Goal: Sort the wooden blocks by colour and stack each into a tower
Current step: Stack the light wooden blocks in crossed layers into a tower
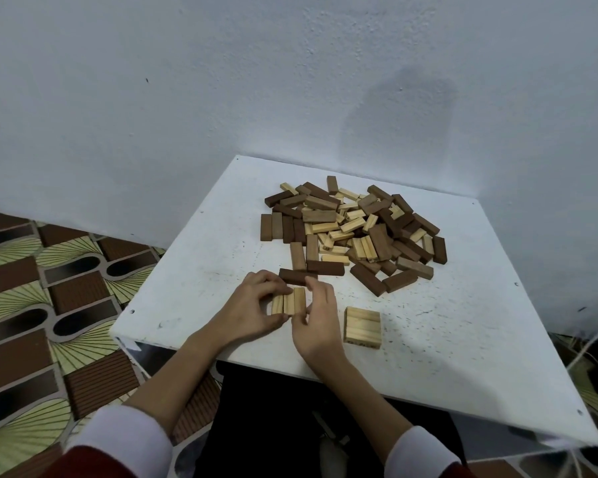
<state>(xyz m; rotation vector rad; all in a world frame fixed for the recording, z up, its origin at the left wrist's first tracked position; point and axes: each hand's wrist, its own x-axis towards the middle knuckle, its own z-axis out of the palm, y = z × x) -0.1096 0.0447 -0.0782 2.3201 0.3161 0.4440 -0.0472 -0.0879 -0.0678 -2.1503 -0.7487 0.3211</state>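
A loose pile of light and dark wooden blocks (356, 229) lies at the back of the white table (446, 326). Near the front edge, three light blocks (289, 300) lie side by side between my hands. My left hand (256, 307) grips them from the left, fingers curled over their far end and thumb at the near end. My right hand (316, 315) holds them from the right, fingers curled round the outer block. A flat layer of light blocks (362, 327) sits just right of my right hand. Two dark blocks (311, 270) lie just behind my hands.
A white wall rises close behind the table. Patterned brown and green floor (49, 305) spreads to the left. The table's left and front edges are near my forearms. Bare tabletop lies right of the light layer and left of the pile.
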